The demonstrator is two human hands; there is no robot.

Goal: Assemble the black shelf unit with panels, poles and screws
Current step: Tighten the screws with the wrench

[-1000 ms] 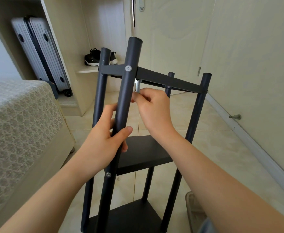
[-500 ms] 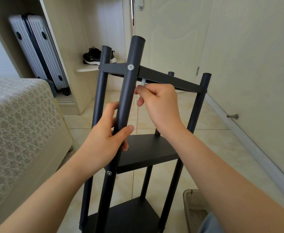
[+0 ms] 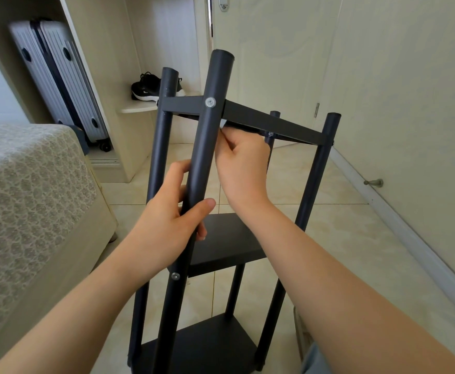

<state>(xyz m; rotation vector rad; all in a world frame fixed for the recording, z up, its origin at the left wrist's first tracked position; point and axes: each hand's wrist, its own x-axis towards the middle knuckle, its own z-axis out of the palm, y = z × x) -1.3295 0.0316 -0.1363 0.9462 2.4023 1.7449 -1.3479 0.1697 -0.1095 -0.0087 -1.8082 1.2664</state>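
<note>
Grips the front pole (image 3: 207, 147) of the black shelf (image 3: 226, 238) in the left hand (image 3: 167, 225). Pinches a small shiny tool (image 3: 223, 123) just under the top panel (image 3: 269, 121) with the right hand (image 3: 242, 168). Shelf upright on the floor (image 3: 342, 238) beside the bed (image 3: 26, 198).

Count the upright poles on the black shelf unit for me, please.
4: the near pole in the left hand, one left of it, one far behind the top panel, one at right.

Left hand (image 3: 167, 228) grips front pole (image 3: 210, 141), right hand (image 3: 241, 163) pinches silvery tool (image 3: 223, 123)
</note>
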